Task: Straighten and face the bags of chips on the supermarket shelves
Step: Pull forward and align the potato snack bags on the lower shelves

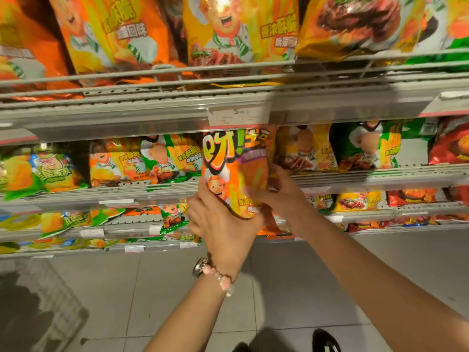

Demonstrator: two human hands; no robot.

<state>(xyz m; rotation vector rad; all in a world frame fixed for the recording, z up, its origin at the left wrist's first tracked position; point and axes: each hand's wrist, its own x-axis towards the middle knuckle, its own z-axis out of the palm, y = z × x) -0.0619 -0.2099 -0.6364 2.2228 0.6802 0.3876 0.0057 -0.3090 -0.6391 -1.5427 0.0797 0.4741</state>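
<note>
An orange chip bag with a cartoon chef stands upright in front of the second shelf, its printed face toward me. My left hand grips its lower left corner from below. My right hand holds its right side, fingers curled round the lower edge. Green and orange bags lie on the shelf to its left, a yellow-brown bag and a green bag to its right. The bag's bottom is hidden by my hands.
Large orange bags fill the top shelf behind a wire rail. A price tag sits just above the held bag. Lower shelves carry smaller bags. A wire basket stands on the tiled floor at lower left.
</note>
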